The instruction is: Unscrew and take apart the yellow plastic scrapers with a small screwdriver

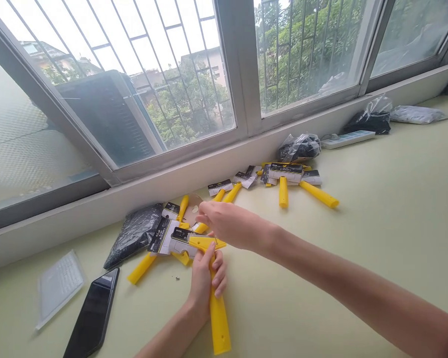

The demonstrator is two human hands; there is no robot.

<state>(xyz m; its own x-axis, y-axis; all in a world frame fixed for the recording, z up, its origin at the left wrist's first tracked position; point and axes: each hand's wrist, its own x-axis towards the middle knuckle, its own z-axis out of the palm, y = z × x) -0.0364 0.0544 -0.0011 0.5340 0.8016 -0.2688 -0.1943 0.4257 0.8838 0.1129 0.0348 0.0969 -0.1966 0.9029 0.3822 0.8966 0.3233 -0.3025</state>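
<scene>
My left hand (208, 275) is wrapped round the handle of a yellow T-shaped scraper (219, 318). Its wide head points away from me, and my thumb lies just below that head. Above the head is my right hand (227, 221), its fingers pinched together; what they hold, if anything, is hidden. A brown round dish (192, 211) with a small pale piece in it is partly covered by the right fingers. Close beyond the left hand lie printed cards (165, 236) and more yellow scrapers (142, 268). Small metal bits (177, 278) rest on the table to the left.
A black phone (93, 313) and a clear plastic packet (59, 288) lie at the left. Along the window wall are a black bag (134, 233), another pile of carded yellow scrapers (285, 172), clear bags of dark items (300, 147) and a flat white box (349, 139).
</scene>
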